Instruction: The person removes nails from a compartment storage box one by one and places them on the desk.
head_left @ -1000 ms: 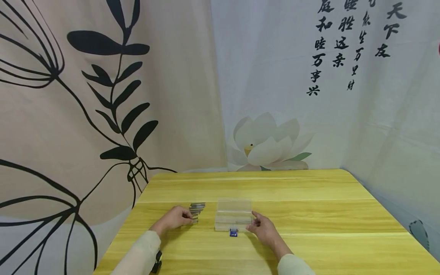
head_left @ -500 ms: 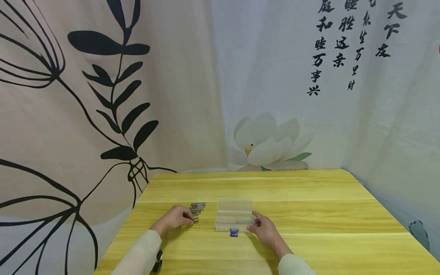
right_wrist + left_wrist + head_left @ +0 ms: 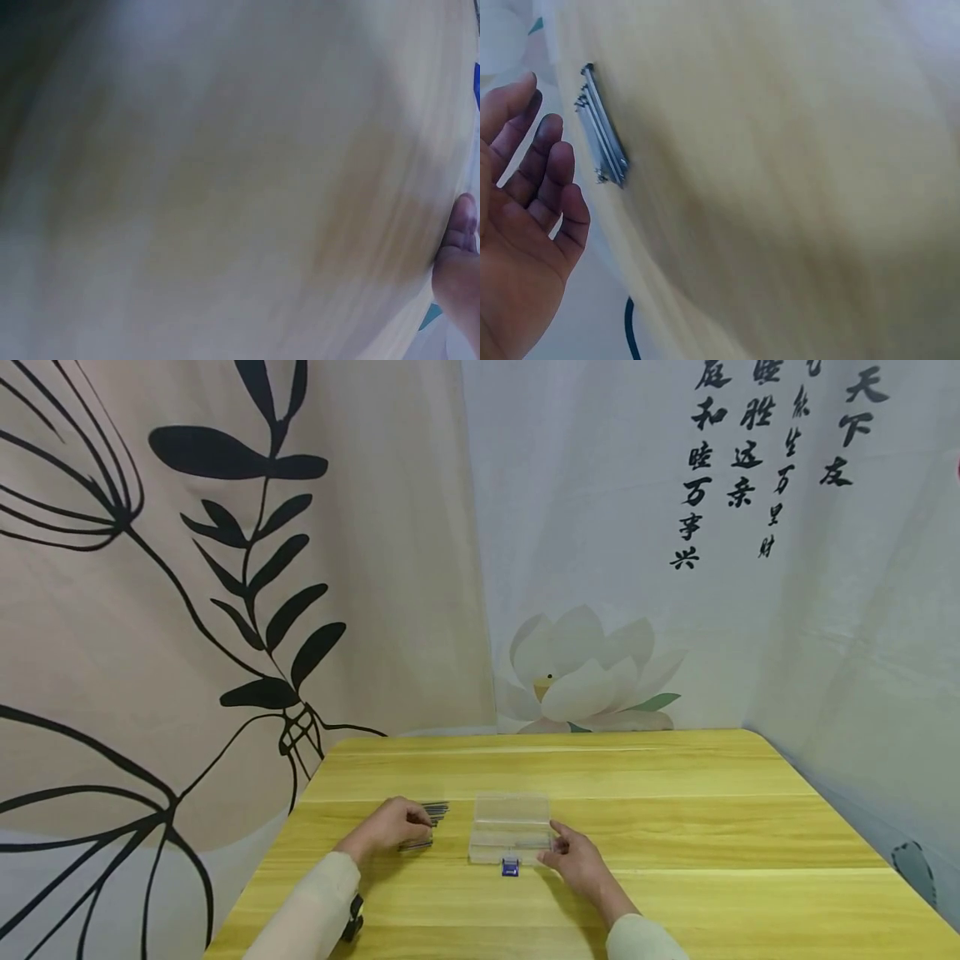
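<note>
My left hand (image 3: 390,824) is over the left part of the table, beside a row of nails (image 3: 435,811). Its fingers are loosely bent, with nothing visible between them in the left wrist view, where the steel nails (image 3: 601,131) lie side by side on the wood past the fingertips. Part of the row is hidden behind this hand in the head view. At the right end of a clear plastic box (image 3: 510,828), my right hand (image 3: 579,862) grips its side, thumb at the front corner. The box's lid stands open, and a blue latch (image 3: 510,867) hangs at its front.
The yellow wood-grain table (image 3: 712,827) extends to both sides and behind the box. A printed cloth (image 3: 405,568) with dark plants, a lotus and writing hangs past its far edge. A black strap (image 3: 352,918) shows under the left sleeve.
My left hand has shifted a little right and away from me, now covering part of the nail row. The right hand and the box have stayed in place.
</note>
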`<state>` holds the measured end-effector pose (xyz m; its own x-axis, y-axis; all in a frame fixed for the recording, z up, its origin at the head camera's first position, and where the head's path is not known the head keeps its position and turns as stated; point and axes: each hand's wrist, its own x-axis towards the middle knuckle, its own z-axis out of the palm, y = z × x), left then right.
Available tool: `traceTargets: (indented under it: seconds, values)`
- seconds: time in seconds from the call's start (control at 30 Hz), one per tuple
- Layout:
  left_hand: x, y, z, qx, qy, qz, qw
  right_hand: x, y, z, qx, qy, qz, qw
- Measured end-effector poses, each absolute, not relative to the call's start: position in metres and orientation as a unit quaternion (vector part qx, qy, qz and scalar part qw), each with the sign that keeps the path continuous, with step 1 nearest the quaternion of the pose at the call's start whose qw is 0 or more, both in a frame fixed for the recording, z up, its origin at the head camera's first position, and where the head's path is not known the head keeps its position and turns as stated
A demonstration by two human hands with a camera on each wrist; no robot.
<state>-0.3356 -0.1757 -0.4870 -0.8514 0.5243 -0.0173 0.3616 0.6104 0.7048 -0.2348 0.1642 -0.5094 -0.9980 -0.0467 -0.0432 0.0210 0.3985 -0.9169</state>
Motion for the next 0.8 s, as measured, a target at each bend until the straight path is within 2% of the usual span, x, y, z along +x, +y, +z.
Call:
traceTargets:
  seconds: [0.8]
  values:
    - [-0.347,-0.125,-0.47,0.271,0.877,0.379,0.12,-0.235,0.164,-0.51,-0.002,0.838,-0.544,0.031]
